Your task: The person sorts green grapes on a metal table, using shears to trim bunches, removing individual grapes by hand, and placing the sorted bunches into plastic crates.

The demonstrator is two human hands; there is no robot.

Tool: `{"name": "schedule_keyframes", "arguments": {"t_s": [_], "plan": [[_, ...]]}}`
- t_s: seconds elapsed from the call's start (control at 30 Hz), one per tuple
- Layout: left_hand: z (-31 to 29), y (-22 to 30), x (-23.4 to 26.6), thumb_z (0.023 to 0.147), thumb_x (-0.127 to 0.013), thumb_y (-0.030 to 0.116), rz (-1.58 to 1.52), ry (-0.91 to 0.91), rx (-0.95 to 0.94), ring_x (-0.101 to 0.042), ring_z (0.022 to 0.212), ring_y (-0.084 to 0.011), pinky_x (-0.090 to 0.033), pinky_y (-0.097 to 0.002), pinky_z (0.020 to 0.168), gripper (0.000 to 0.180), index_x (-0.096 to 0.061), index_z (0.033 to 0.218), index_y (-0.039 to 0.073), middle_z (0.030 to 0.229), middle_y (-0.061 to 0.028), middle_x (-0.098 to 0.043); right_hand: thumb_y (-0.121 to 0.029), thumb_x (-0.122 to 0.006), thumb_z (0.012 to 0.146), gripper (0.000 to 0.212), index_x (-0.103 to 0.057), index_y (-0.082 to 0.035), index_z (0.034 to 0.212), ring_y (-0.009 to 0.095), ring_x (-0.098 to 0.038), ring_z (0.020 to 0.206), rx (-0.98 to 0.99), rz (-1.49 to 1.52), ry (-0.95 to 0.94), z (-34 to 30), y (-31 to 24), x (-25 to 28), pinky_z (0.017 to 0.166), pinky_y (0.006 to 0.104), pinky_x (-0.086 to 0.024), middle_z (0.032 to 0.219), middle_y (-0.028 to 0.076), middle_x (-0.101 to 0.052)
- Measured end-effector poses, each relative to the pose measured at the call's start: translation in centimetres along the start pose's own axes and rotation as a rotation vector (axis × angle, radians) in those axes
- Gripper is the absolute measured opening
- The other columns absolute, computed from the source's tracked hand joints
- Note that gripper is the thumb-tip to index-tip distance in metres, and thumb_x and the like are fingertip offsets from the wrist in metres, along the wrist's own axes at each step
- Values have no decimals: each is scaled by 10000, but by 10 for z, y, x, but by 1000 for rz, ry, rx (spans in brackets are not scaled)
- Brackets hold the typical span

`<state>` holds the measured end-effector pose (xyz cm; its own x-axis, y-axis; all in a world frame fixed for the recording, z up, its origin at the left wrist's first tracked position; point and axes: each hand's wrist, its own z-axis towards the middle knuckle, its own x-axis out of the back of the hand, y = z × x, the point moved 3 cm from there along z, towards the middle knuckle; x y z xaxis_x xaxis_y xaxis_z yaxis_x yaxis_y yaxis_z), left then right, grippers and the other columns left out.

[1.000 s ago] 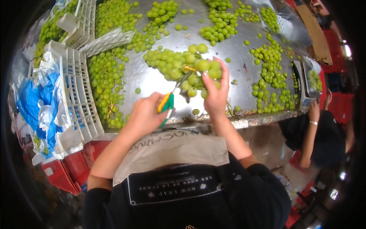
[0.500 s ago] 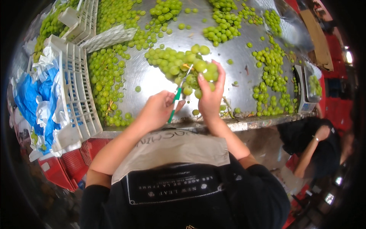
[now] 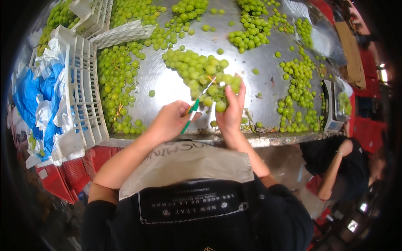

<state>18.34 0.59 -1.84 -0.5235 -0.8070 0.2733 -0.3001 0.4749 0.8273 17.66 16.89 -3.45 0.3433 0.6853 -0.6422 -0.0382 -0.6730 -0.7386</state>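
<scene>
My left hand (image 3: 171, 120) is closed round a pair of slim snips (image 3: 194, 108) with green handles. Their thin metal blades reach up into a bunch of green grapes (image 3: 196, 69), close to its orange-brown stem. The right end of this bunch rests in my right hand (image 3: 231, 112), its fingers curled behind the grapes and partly hidden by them. The bunch is held just over a shiny metal table (image 3: 167, 92), its tapered end pointing to the far left.
Loose grapes (image 3: 119, 79) heap along the table's left, beside a white plastic crate (image 3: 83, 88) holding blue and white wrapping. More bunches (image 3: 251, 31) lie at the back and right. A scale (image 3: 333, 108) stands at the right edge. A co-worker's arm (image 3: 333, 171) shows at lower right.
The view has shifted slightly. The bunch has tilted a little in my right hand, and the snips' blades still sit among its grapes. Both hands keep their hold.
</scene>
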Motion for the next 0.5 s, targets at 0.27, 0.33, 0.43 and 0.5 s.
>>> {"name": "schedule_keyframes", "arguments": {"t_s": [0.27,0.33,0.43,0.5], "plan": [[0,-5,-5,863,-491,-25,-72,-41,46,-572,783,-95,-455,-242,708,133,-530,988,-2,894,-59,-630,-36,-513,847,509,-311,-77,1313,260,-478,1100,-7,32,-9,3,-2,0,930,389,-416,1217,140,-452],[0,-9,-6,861,-503,-16,-82,-20,20,-574,788,-95,-456,-241,710,131,-527,990,-4,888,-57,-628,-37,-510,859,494,-295,-85,1302,246,-483,1077,-20,87,-13,4,-2,-1,893,369,-429,1200,138,-445],[-3,3,-4,851,-526,-12,-7,-34,51,-577,792,-93,-461,-245,706,134,-516,984,-4,878,-58,-629,-34,-508,857,495,-291,-82,1300,249,-472,1092,-19,99,-5,4,-1,-1,904,377,-422,1204,142,-441],[-3,-1,-5,844,-533,-17,-30,1,23,-581,787,-96,-465,-257,702,134,-510,975,-5,870,-63,-634,-32,-507,856,496,-289,-83,1299,251,-470,1094,-8,75,-26,2,-1,-3,909,381,-418,1209,144,-436]]}}
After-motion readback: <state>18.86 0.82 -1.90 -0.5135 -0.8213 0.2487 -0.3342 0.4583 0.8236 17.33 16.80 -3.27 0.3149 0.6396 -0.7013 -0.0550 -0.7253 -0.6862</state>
